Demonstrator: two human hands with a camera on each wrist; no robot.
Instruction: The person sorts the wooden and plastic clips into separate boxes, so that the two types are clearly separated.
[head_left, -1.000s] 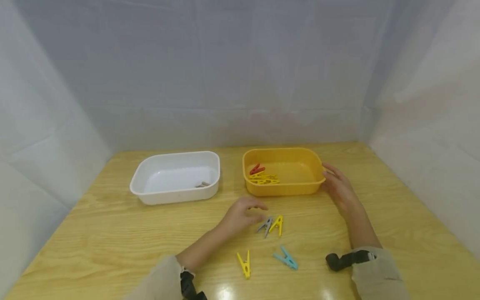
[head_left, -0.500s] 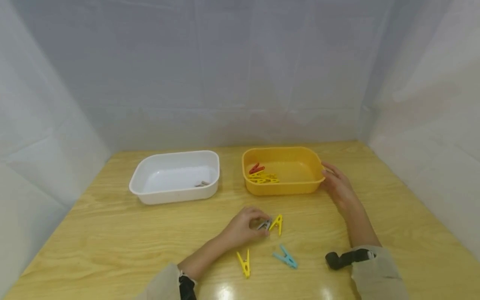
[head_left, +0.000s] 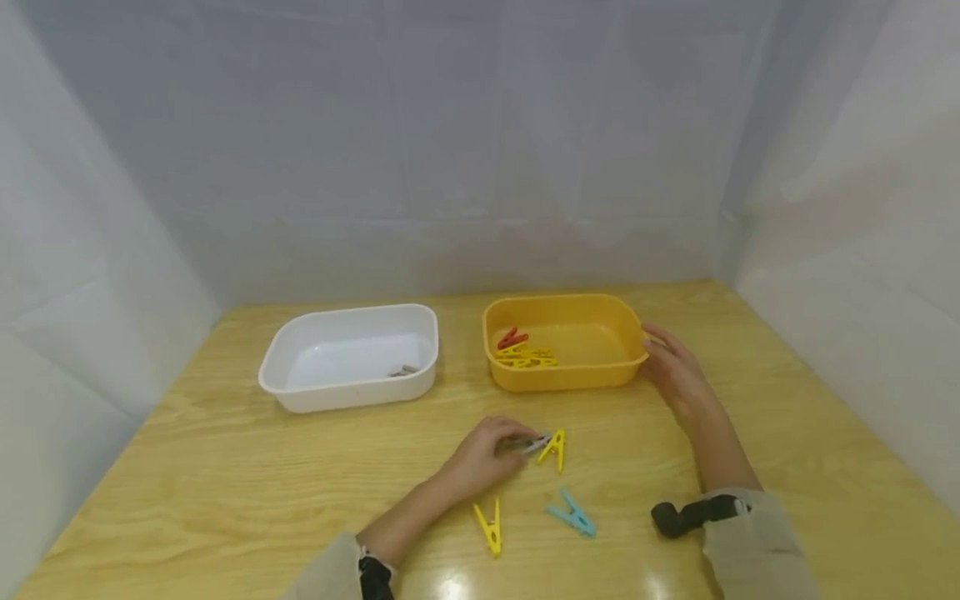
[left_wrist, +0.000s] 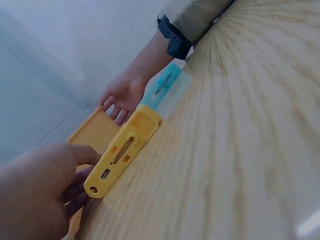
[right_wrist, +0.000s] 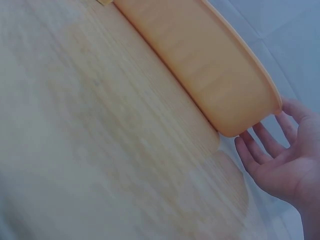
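Pinched in the left hand [head_left: 480, 458] is a grey clothespin [head_left: 531, 443], low over the desk [head_left: 225, 467] and just beside a yellow clothespin [head_left: 555, 448]. Right hand [head_left: 675, 371] rests with straight fingers against the end wall of the yellow bin [head_left: 562, 379]. Sorting looks partly done: the yellow bin holds a red and some yellow pins, the white bin [head_left: 352, 392] one dark pin. Left on the desk are another yellow clothespin [head_left: 489, 527] and a blue clothespin [head_left: 572, 514].
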